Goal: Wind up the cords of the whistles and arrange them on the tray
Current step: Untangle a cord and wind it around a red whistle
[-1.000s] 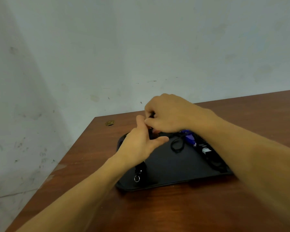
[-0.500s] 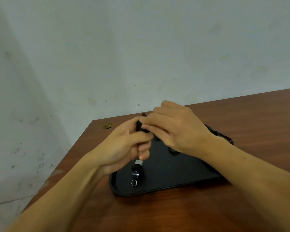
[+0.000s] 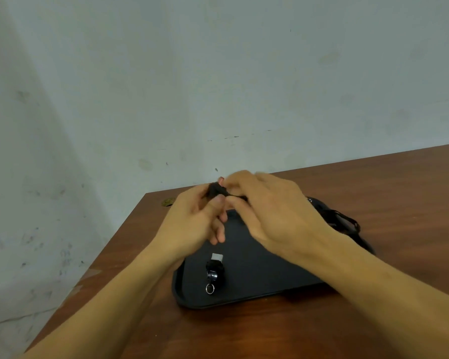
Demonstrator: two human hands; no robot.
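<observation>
Hands together above the tray's far end: left hand pinches a small black whistle between thumb and fingers, right hand pinches the same dark bundle from the other side, a bit of cord showing between them. Below, the black tray lies on the brown wooden table. Near its front left sits a second whistle, metal ring toward the rim. Loose black cords spill past the tray's right edge.

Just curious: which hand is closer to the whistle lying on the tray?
Left. The left hand hovers just above the whistle; the right hand is farther up and right.
</observation>
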